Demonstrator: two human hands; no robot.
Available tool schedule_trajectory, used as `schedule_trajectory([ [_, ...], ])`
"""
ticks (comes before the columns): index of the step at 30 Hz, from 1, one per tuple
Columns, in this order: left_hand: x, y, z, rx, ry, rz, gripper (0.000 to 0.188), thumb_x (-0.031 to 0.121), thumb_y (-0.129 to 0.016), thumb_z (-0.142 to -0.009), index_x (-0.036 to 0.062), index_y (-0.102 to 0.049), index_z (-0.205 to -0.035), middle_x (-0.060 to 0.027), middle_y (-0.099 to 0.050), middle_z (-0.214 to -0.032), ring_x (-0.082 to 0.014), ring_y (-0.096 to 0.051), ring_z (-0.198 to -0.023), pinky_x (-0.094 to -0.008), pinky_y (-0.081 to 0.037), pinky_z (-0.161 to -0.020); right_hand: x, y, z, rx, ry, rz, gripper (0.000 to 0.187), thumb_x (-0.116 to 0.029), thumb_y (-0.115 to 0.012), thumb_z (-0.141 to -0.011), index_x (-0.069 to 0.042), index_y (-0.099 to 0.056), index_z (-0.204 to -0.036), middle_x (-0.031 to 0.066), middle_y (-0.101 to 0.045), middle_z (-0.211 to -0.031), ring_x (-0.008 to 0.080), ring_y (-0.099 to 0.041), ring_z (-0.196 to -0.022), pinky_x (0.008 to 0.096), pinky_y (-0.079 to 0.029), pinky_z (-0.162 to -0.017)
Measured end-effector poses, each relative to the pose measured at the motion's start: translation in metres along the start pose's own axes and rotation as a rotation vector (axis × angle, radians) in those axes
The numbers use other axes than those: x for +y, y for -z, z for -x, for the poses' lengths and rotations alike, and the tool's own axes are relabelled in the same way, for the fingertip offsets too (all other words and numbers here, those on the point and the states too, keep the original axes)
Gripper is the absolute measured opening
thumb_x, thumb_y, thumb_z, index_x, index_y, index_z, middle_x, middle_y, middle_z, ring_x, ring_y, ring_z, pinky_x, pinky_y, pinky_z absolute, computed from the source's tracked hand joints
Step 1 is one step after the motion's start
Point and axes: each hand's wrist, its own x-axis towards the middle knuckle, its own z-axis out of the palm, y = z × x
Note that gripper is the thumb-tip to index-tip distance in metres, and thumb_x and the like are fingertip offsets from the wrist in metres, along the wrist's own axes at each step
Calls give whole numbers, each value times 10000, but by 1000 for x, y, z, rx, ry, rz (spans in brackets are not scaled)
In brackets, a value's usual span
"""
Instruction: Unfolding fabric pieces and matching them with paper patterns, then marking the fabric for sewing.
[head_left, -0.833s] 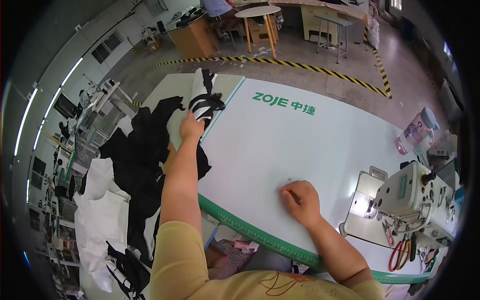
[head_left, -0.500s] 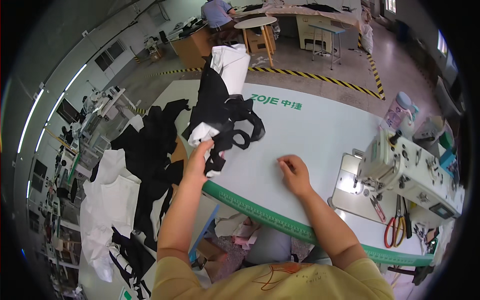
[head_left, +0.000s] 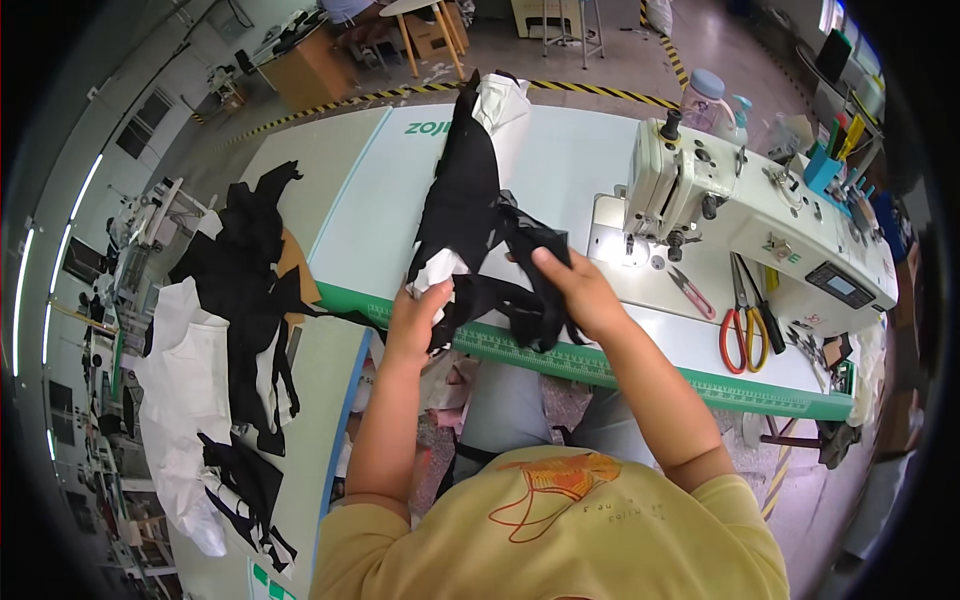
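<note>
Both hands grip the black-and-white fabric piece (head_left: 470,210) just left of the sewing machine (head_left: 760,215): left hand (head_left: 415,318) clamps its white edge, right hand (head_left: 575,290) pinches black cloth.

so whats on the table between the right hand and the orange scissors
In the head view, a small red-handled thread snip lies between the right hand and the orange scissors, on bare table.

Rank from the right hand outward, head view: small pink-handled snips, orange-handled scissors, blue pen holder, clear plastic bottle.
From the right hand:
1. Small pink-handled snips, just to its right on the white table.
2. Orange-handled scissors, farther right, by the sewing machine base.
3. Clear plastic bottle, far side, behind the machine.
4. Blue pen holder, far right corner.
</note>
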Motion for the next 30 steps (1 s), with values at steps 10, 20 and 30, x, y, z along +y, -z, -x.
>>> schedule_trajectory([
  [10, -22, 33, 21, -42, 179, -448, 693, 358, -613, -888, -18, -324, -1394, -183, -397, -1396, -265, -381, -1291, -350, -278, -1066, 63, 66, 35, 222, 70, 512, 217, -124, -529, -913, 41, -589, -1040, 94, -618, -895, 164, -550, -821, 263, -436, -779],
  [20, -20, 50, 26, -149, 98, -267, 740, 473, -546, -899, 2, -295, -1412, -179, -418, -1378, -241, -480, -1196, -336, -409, -939, 14, 40, 40, 311, -41, -56, 238, -188, -505, -949, -1, -597, -1064, 11, -619, -884, 70, -544, -774, 211, -439, -706],
  [30, -37, -17, -10, -60, -150, -786, 913, 41, -727, -680, 66, -224, -1441, -224, -374, -1399, -348, -376, -1297, -392, -331, -1060, 11, -5, 89, -166, 297, 574, 171, -114, -605, -872, -2, -600, -1001, 175, -608, -869, 315, -591, -754, 348, -474, -675],
])
